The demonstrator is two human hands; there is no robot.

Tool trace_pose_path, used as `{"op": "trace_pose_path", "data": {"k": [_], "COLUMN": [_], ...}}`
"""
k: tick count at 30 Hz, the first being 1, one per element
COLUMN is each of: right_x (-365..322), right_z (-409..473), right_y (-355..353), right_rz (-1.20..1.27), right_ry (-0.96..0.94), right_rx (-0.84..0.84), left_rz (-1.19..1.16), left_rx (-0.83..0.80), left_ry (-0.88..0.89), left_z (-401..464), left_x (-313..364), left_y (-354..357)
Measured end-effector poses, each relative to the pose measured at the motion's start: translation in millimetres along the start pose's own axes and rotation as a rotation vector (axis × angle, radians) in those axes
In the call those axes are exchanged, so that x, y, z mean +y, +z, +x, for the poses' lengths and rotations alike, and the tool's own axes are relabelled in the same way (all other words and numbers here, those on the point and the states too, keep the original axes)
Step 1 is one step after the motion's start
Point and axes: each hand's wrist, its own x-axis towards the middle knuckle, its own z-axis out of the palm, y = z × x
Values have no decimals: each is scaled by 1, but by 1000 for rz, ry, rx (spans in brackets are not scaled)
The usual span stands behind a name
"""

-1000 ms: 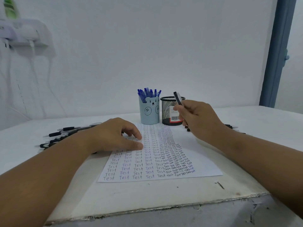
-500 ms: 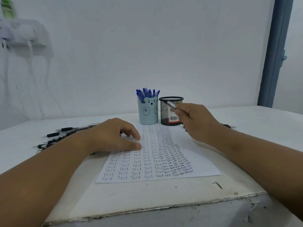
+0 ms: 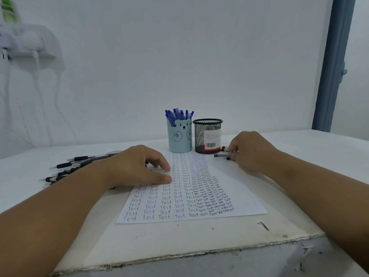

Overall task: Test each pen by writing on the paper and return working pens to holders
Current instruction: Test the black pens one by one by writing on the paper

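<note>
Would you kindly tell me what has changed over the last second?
The right hand carried a pen toward the mesh holder, then came down to the pens lying right of it. The left hand stayed on the paper; the holders did not move.

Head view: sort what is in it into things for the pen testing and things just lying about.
Pen testing:
paper
blue bear holder
black mesh holder
black pens at left
pens by the right hand

Just lying about:
white wall shelf
cables
blue door frame
</note>
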Motion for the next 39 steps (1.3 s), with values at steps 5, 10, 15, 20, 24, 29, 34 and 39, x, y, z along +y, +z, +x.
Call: {"op": "trace_pose_path", "data": {"k": [5, 10, 15, 20, 24, 29, 34, 39], "right_x": [-2, -12, -35, -44, -44, -43, -42, -43], "right_z": [-5, -5, -22, -27, -27, -27, -26, -28], "right_y": [-6, 2, 10, 10, 9, 10, 11, 9], "right_rz": [-15, 94, 327, 330, 312, 318, 325, 336], "right_ry": [-7, -174, -468, -509, -507, -500, -491, -479], "right_rx": [2, 78, 15, -168, -187, -186, -190, -198], "left_rz": [14, 12, -53, -103, -3, 38, 168, 166], "left_rx": [-3, 4, 168, 368, 375, 224, 178, 209], "left_ry": [5, 21, 44, -93, -196, -260, -283, -269], "left_z": [0, 2, -2, -10, -6, 3, 10, 8], "left_x": [0, -3, -7, -34, -58, -68, -70, -66], "left_y": [0, -1, -16, -42, -45, -36, -30, -29]}}
